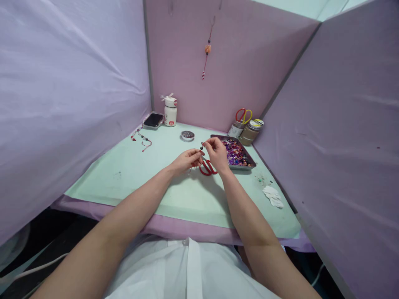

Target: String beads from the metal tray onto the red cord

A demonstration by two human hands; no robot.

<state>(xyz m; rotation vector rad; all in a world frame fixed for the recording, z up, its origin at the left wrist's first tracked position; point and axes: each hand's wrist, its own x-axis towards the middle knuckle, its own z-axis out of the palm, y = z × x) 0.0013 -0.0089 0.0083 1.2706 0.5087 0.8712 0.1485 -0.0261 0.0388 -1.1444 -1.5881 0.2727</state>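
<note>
Over the middle of the table, my left hand point(188, 160) pinches a thin cord. A small dark bead point(201, 148) shows on the cord between my two hands. My right hand point(217, 153) has its fingertips pinched at the upper end, just above the bead. Red-handled scissors point(205, 168) lie on the table right below the hands, their blades partly hidden by my fingers. Close behind my right hand is a dark metal tray point(244, 167) of mixed purple, red and orange beads, partly covered by that hand.
Farther back stand a round clear container point(187, 136), a white bottle point(170, 112), and a phone point(153, 120) in a tray. Finished-looking beaded cords point(145, 139) lie left. Two jars point(250, 132), scissors point(243, 116) and crumpled tissue point(273, 196) are right. A beaded strand point(207, 49) hangs behind.
</note>
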